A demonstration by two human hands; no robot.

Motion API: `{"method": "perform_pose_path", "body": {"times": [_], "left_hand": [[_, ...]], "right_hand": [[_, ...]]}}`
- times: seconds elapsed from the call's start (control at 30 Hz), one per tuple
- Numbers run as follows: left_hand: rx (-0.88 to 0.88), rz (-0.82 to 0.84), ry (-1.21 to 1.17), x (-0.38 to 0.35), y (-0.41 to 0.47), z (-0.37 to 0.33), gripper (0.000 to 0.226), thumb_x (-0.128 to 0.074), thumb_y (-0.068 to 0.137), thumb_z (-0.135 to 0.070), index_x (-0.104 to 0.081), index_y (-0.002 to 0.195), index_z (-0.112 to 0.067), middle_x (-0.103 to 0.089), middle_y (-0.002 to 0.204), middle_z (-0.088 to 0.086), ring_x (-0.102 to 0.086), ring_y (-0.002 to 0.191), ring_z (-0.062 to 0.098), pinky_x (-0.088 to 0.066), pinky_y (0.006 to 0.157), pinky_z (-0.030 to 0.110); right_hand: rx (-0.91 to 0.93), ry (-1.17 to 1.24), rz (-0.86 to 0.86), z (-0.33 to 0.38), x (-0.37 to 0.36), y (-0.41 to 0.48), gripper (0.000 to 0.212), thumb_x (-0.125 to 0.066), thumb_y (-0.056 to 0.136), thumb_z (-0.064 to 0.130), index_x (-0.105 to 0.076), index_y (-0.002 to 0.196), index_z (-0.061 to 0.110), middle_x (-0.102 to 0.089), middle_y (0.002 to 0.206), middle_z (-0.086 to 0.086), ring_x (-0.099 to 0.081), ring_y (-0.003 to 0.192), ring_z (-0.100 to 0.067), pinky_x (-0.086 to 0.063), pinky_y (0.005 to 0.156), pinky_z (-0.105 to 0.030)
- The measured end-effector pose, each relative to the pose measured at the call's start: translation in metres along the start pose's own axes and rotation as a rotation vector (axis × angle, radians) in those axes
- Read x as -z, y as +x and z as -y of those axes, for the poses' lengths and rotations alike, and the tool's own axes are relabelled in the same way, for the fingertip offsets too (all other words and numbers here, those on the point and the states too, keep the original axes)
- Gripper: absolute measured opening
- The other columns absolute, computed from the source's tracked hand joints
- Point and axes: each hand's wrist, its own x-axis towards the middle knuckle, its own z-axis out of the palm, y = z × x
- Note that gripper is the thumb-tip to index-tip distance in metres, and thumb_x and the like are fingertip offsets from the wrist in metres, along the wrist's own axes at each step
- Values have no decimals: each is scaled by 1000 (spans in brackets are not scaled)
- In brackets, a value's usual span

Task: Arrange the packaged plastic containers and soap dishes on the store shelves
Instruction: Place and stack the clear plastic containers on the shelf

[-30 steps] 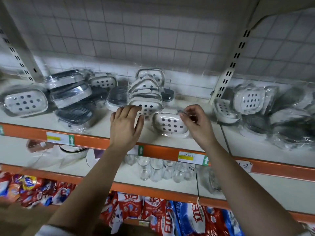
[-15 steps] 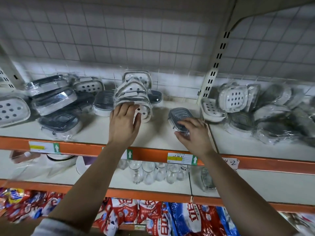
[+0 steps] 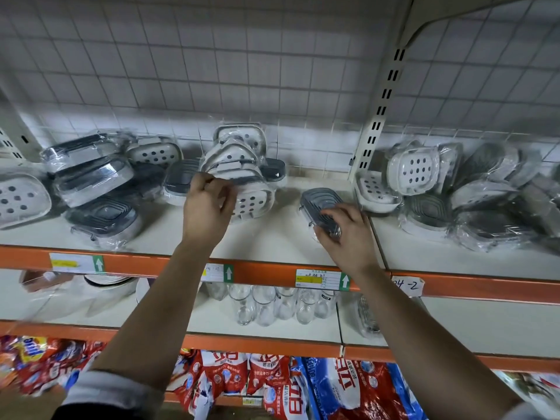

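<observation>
- Head view: left hand (image 3: 209,209) is up at the top shelf (image 3: 281,237), fingers curled tight, tips bunched on the clear wrap at the left edge of the stack of soap dishes (image 3: 242,165).
- We count at least 4 dishes in that stack, leaning back toward the tiled wall; the exact number is lost in the film glare.
- Front dish (image 3: 256,204) shows its white perforated face, partly covered by the left hand.
- Right hand (image 3: 348,237) grips the grey-lidded container (image 3: 318,200), fingers curled over its near end, thumb at its lower edge.
- That container sits on the top shelf, apart from the stack and just left of the slotted upright (image 3: 378,116); its near end is hidden under the fingers.
- Wrapped pile on the right (image 3: 485,195) is blurred; we cannot separate its pieces.
- Wrapped pile on the left (image 3: 91,183) is a jumble too, and 1 white dish (image 3: 21,198) is cut off by the frame edge.
- Price labels (image 3: 321,278) are unreadable.
</observation>
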Motion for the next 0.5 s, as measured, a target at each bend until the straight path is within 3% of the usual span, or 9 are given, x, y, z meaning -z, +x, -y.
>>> {"method": "perform_pose_path", "body": {"times": [0.1, 0.23, 0.3, 0.37, 0.5], "left_hand": [[34, 5, -74, 1, -10, -4, 32, -76, 82, -28, -67, 108, -11, -48, 118, 9, -59, 84, 16, -50, 82, 28], [-110, 143, 75, -12, -30, -15, 57, -86, 67, -36, -65, 112, -7, -59, 114, 13, -57, 100, 30, -46, 86, 38], [-171, 241, 168, -21, -42, -23, 59, -81, 69, -49, -68, 113, -12, -63, 111, 8, -55, 104, 31, -41, 87, 40], [-169, 236, 180, -25, -49, -27, 56, -66, 74, -58, -71, 111, -16, -64, 109, 3, -54, 105, 30, -39, 87, 40], [-94, 247, 40, -23, -47, -24, 59, -43, 68, -46, -72, 110, -16, -63, 118, 3, -46, 123, 35, -34, 104, 46]], "right_hand": [[-43, 39, -5, 1, 2, -1, 32, -74, 83, 31, -68, 110, 14, -54, 123, -8, -54, 113, -28, -47, 98, -40], [-80, 12, -35, 1, 2, -1, 34, -75, 81, 30, -67, 110, 14, -53, 124, -9, -53, 112, -32, -47, 96, -40], [-99, -9, -45, 0, 1, -1, 40, -74, 81, 32, -64, 115, 15, -53, 125, -10, -53, 111, -33, -46, 96, -39], [-104, -17, -57, 0, 0, -1, 44, -74, 80, 35, -62, 116, 15, -52, 124, -10, -53, 110, -33, -45, 93, -38], [-108, -10, -66, -2, -2, 1, 43, -76, 77, 39, -64, 109, 13, -52, 126, -8, -55, 108, -31, -46, 94, -39]]}}
